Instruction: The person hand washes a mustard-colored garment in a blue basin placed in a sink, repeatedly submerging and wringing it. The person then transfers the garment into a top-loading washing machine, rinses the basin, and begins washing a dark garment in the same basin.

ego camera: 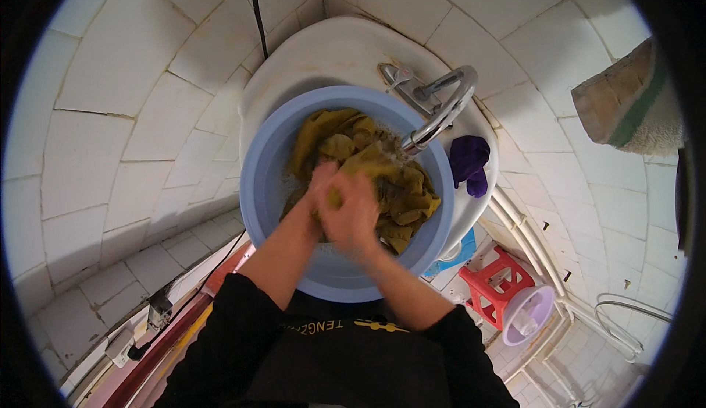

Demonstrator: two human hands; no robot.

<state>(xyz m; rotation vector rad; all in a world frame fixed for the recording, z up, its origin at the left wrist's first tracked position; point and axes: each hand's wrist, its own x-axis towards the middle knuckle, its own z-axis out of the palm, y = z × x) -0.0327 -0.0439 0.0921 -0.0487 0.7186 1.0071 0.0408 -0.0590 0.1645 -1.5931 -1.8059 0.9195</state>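
Observation:
A blue plastic basin [259, 187] rests on a white washbasin [309, 49] and holds wet olive-yellow cloth [411, 195] in sudsy water. Above the cloth, the curved spout of a chrome faucet [441, 124] reaches over the basin's rim. My left hand [322, 184] and my right hand [353, 209] are pressed together at the near side of the cloth, both blurred by motion. A fold of the cloth is gripped between them. The fingers of my left hand are partly hidden behind my right hand and the cloth.
A dark purple cloth [469, 162] lies on the washbasin's right edge. A striped towel [629, 104] hangs at the right wall. Lower right stand a red plastic stool [496, 284] and a lilac basin [510, 328]. Pipes [524, 226] follow the tiled wall; a power plug [138, 351] sits lower left.

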